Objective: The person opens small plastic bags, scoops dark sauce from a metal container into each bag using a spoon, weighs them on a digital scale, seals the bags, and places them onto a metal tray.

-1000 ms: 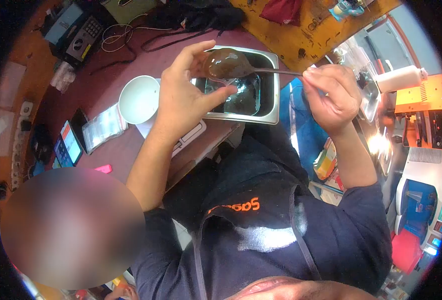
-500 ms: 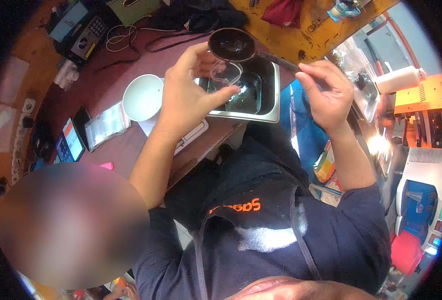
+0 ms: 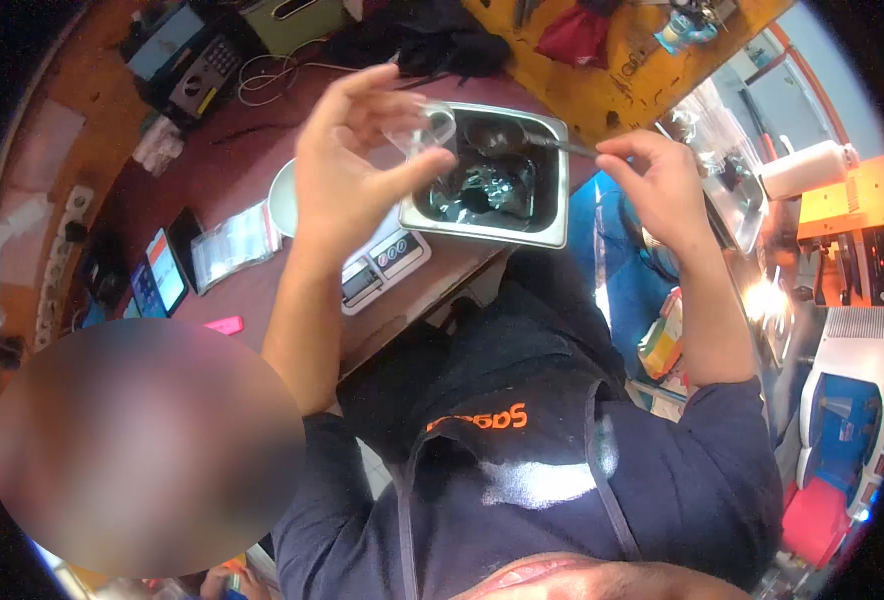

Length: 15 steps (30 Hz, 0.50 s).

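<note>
Since half a second ago, the spoon point(image 3: 495, 137) has dropped from over the far rim of the steel pan point(image 3: 482, 233) to lie within its walls; we cannot tell whether its bowl touches the dark, glossy contents point(image 3: 492, 190).

Nearest to us is the dark apron point(image 3: 492, 410). Ahead of it, we see the right hand point(image 3: 652, 180) pinching the end of the spoon's handle between thumb and fingertips. Our left hand point(image 3: 357, 165) curls loosely, gripping a thin clear cup point(image 3: 427, 130) between thumb and fingers over the pan's left side; what the cup holds, if anything, we cannot make out.

We judge that a pinch so far from the spoon's bowl could let it roll and spill. If a loaded spoon misses the cup's mouth, the dark stuff could run down its outside and onto the fingers. Squeezing too hard could buckle the thin wall, and drips carried left could foul the scale point(image 3: 364, 283) on the tabletop point(image 3: 267, 285).

Left of the scale, we find a white bowl point(image 3: 283, 205), half hidden by the left forearm, and a clear plastic packet point(image 3: 232, 250). Farther off lie black cloth point(image 3: 432, 45) and a red pouch point(image 3: 572, 38).
</note>
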### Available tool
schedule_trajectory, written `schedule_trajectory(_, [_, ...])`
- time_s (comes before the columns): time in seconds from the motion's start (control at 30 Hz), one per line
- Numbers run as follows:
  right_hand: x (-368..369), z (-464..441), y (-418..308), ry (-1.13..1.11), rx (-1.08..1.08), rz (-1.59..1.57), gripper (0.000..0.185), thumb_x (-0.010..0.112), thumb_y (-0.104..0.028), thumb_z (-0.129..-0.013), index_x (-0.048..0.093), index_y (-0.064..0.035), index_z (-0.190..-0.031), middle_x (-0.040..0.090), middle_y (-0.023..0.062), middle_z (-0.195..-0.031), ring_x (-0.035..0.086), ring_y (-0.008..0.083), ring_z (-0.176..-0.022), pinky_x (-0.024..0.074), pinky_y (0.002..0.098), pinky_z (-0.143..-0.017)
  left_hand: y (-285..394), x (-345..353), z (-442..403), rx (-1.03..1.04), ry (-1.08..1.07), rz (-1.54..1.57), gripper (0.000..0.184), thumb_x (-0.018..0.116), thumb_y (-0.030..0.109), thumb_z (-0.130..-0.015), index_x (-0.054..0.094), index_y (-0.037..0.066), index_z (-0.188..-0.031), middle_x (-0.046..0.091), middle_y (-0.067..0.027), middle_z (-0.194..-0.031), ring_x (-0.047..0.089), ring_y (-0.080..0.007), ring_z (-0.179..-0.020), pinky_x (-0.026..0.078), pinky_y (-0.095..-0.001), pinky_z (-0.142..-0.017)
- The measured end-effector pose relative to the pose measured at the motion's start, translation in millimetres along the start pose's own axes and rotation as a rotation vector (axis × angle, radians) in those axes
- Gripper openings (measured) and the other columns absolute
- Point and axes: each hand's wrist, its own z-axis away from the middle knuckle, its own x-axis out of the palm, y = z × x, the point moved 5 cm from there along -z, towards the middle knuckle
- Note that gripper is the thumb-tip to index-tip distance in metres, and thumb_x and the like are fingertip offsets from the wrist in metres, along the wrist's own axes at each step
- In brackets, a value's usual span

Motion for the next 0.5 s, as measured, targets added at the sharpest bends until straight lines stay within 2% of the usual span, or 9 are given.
schedule_trajectory(0.07, [8, -5, -6, -0.16, -0.076, 0.432, 0.017, 0.07, -0.016, -0.082, 0.072, -0.0041, -0.094, 0.068, 0.0096, -0.083, 0.065, 0.0223, -0.076, 0.0497, 0.032, -0.069, 16, -22, -4, 0.074, 0.054, 0.002, 0.072, 0.085, 0.0, -0.065, 0.048, -0.004, -0.127, 0.066, -0.0151, -0.107, 0.064, -0.0198, -0.099, 0.052, -0.0319, -0.089])
schedule_trajectory(0.1, [12, -8, -7, -0.184, -0.139, 0.435, 0.018, 0.069, -0.018, -0.081, 0.071, -0.0059, -0.094, 0.067, 0.0111, -0.086, 0.064, 0.0287, -0.078, 0.0494, 0.0366, -0.069, 21, -33, -3, 0.069, 0.072, -0.027, 0.072, 0.084, -0.002, -0.065, 0.048, -0.005, -0.127, 0.066, -0.0161, -0.107, 0.064, -0.0199, -0.099, 0.052, -0.032, -0.089])
schedule_trajectory(0.23, [25, -16, -18, -0.213, -0.257, 0.397, 0.02, 0.07, -0.016, -0.08, 0.071, -0.0043, -0.096, 0.068, 0.0117, -0.091, 0.065, 0.0295, -0.082, 0.0502, 0.0358, -0.073, 21, -71, 8, 0.028, 0.179, -0.19, 0.073, 0.085, 0.0, -0.065, 0.048, -0.006, -0.128, 0.066, -0.0163, -0.107, 0.065, -0.0196, -0.098, 0.053, -0.032, -0.088])
schedule_trajectory(0.3, [15, -19, -26, -0.024, -0.353, 0.332, 0.022, 0.071, -0.014, -0.08, 0.07, -0.0024, -0.098, 0.068, 0.0124, -0.097, 0.066, 0.0278, -0.086, 0.0504, 0.0329, -0.077, 8, -85, 15, -0.068, 0.199, -0.409, 0.072, 0.085, 0.004, -0.064, 0.051, -0.003, -0.127, 0.068, -0.0143, -0.106, 0.065, -0.0192, -0.097, 0.053, -0.0312, -0.085])
schedule_trajectory(0.33, [14, -20, -25, -0.036, -0.36, 0.326, 0.022, 0.071, -0.014, -0.08, 0.07, -0.0024, -0.098, 0.068, 0.0124, -0.097, 0.066, 0.0278, -0.086, 0.0504, 0.0329, -0.077, 3, -89, 18, -0.076, 0.211, -0.414, 0.072, 0.085, 0.004, -0.064, 0.051, -0.003, -0.127, 0.068, -0.0143, -0.106, 0.065, -0.0192, -0.097, 0.053, -0.0312, -0.085])
schedule_trajectory(0.4, [3, -20, -16, 0.061, -0.289, 0.297, 0.023, 0.072, -0.011, -0.079, 0.069, -0.0009, -0.1, 0.068, 0.0127, -0.099, 0.066, 0.0252, -0.088, 0.0501, 0.0309, -0.08, -14, -93, 21, -0.186, 0.136, -0.63, 0.073, 0.086, 0.009, -0.062, 0.054, 0.002, -0.127, 0.068, -0.0138, -0.104, 0.066, -0.0207, -0.095, 0.053, -0.0307, -0.083])
schedule_trajectory(0.5, [-6, -14, 2, 0.093, -0.282, 0.297, 0.022, 0.072, -0.01, -0.081, 0.069, 0.0003, -0.1, 0.067, 0.0116, -0.098, 0.065, 0.0216, -0.088, 0.0498, 0.0314, -0.081, -36, -93, 20, -0.161, 0.043, -0.719, 0.075, 0.087, 0.014, -0.06, 0.055, 0.005, -0.127, 0.068, -0.0157, -0.103, 0.067, -0.0223, -0.091, 0.053, -0.032, -0.081])
